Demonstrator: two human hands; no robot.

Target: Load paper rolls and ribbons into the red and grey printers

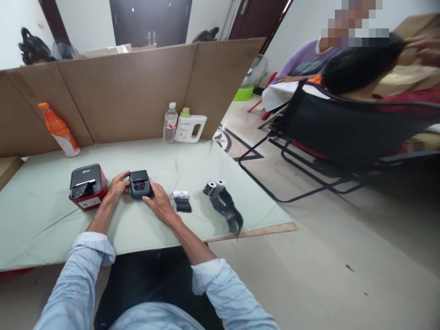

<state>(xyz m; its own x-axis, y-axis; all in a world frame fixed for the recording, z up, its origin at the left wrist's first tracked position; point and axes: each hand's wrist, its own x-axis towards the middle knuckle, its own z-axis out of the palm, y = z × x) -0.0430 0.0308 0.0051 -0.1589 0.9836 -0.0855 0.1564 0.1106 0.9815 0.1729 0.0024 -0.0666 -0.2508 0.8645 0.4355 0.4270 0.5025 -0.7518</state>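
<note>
Black portable printer: the small black portable printer (pixel 139 185) sits between both hands, near the middle of the worktop (pixel 41 201) and right of the red-and-black desktop printer (pixel 88 187)

Left hand: the left hand (pixel 118 187) grips the portable printer's left side, fingers bent against it; if this side lets go first, the casing could swivel toward the desktop printer

Right hand: the right hand (pixel 161 201) grips the opposite side, thumb at the near corner; uneven pressure could tip the smooth-looking casing or make it slip

Desktop printer: it stands just beside the left wrist, so a wide swing of that forearm could knock it askew

Small roll: the white roll with a dark strip (pixel 181 200) lies near the right hand; a sideways sweep could push it and unwind more strip

Pair of rolls: two rolls (pixel 209 189) lie farther right, their black tails (pixel 222 208) reaching the near edge; a sleeve catching a tail could drag a roll off

Bottles: the orange bottle (pixel 59 129) and clear bottle (pixel 169 123) stand by the cardboard partition (pixel 123 91); bumping that board could topple them
</note>
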